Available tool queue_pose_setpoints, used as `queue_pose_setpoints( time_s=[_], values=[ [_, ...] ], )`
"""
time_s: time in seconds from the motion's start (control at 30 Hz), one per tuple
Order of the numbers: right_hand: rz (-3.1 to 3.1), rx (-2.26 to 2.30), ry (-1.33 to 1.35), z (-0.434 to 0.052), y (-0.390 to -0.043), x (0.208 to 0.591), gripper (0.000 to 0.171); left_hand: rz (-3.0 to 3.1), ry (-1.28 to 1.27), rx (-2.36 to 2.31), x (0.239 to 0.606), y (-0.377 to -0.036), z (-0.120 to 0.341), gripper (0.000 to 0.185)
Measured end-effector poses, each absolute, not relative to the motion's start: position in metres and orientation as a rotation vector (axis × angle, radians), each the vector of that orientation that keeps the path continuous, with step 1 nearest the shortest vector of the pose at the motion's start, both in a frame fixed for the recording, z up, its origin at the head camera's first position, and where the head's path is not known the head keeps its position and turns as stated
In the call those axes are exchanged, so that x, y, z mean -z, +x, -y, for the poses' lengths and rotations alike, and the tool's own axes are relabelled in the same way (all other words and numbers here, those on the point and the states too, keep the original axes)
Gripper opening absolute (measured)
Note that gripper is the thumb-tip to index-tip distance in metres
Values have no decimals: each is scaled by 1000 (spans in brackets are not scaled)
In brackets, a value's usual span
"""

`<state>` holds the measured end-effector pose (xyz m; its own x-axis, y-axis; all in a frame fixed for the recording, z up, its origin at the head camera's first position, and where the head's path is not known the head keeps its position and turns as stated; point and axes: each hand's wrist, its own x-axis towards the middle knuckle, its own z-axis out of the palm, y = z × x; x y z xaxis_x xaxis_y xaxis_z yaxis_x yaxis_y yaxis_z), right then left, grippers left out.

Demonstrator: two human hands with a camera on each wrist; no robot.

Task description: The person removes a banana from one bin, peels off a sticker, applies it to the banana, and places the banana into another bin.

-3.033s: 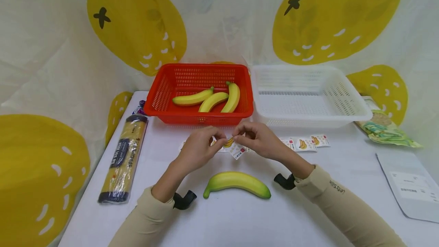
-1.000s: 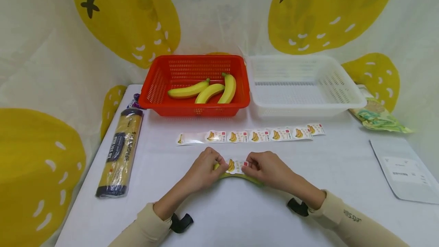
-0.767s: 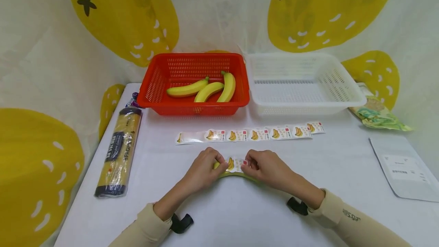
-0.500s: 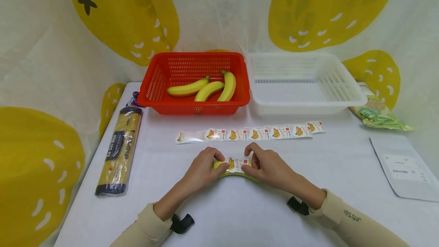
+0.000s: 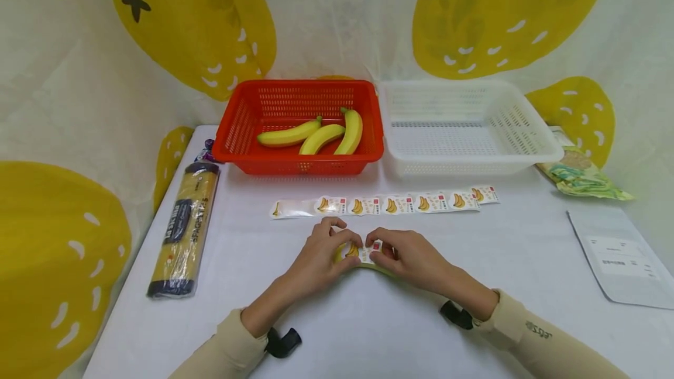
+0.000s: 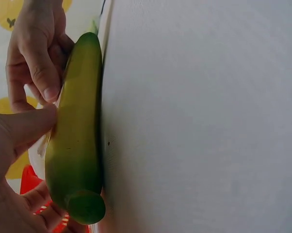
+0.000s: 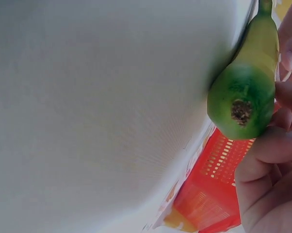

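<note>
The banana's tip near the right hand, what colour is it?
The banana's tip is green with a brown patch; the right wrist view shows it best.

Green-tipped banana on white tabletop; hands touching it; red perforated basket beyond

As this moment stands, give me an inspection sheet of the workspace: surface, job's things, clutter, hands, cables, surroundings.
Surface: table, white.
Job's things: banana with a sticker on it; sticker strip beyond the hands; three bananas in the red basket; white basket beside it.
Clutter: spaghetti pack at left; small purple wrapper behind it; green packet and grey envelope at right.
Left hand: thumb and fingers around the banana, at the sticker.
Right hand: thumb and fingers at the sticker's right end.
Cables: nothing seen.
Surroundings: pale curtain with large yellow fruit prints.
</note>
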<state>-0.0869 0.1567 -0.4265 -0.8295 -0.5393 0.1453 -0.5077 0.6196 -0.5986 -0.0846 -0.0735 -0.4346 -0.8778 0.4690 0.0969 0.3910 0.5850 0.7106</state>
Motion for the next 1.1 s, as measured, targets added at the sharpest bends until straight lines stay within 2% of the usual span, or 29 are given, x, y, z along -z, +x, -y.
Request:
queue_pose_setpoints(
  time_s=[0.4,0.87,1.0,1.1],
  values=[
    [-2767,954,-843,-159,-88,426,13,-2738,565,-987,432,-87,76,28],
    [-2731,974,-813,-163,-91,421,12,-2719,534,-960,429,-88,77,29],
    [-2802,976,-723,-183,-104,403,16,-2731,525,-927,429,-87,76,28],
    [-2944,983,-589,-221,-125,378,19,-2741,521,-913,428,-86,74,26]
  ],
)
